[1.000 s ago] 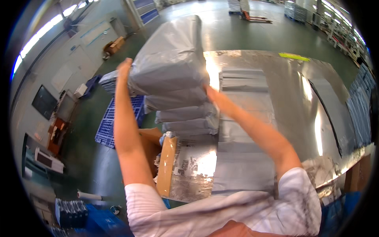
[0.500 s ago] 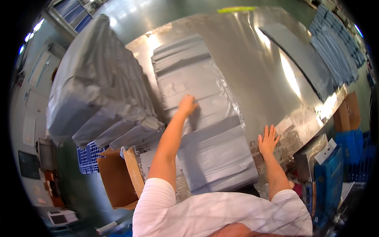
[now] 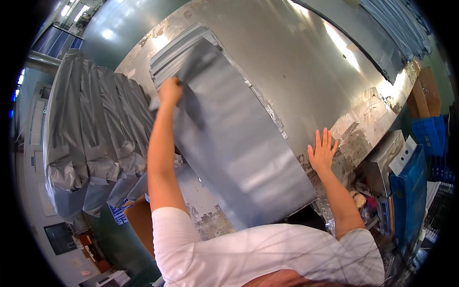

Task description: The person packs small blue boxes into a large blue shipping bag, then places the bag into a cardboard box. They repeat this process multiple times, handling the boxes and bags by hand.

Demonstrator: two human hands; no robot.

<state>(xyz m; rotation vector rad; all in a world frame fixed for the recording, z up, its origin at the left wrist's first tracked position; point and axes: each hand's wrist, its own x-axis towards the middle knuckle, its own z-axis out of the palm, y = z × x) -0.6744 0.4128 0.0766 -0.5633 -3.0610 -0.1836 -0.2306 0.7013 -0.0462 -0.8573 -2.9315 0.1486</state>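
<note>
My left hand (image 3: 170,91) is closed on the far left part of a thin grey plastic sheet (image 3: 239,143), which looks like a flat bag. The far end of this sheet is lifted and creased near my fingers, and its near end reaches almost to my body. Beneath its far end shows a pile of similar grey sheets (image 3: 167,56), slightly uneven at the edges. My right hand (image 3: 323,149) lies flat with fingers spread on the metal tabletop (image 3: 282,71), to the right of the sheet and touching nothing else.
Tall bundles of folded grey plastic (image 3: 103,129) stand at the left. More grey stacks (image 3: 397,24) lie at the far right. Below the table's right edge are a metal box (image 3: 382,153), a blue folder (image 3: 407,196) and a cardboard box (image 3: 424,93); another cardboard box (image 3: 139,222) is at lower left.
My left hand has moved left and away from me, pulling up a grey sheet that now spans the pile. My right hand stays flat on the table. The view has shifted.
</note>
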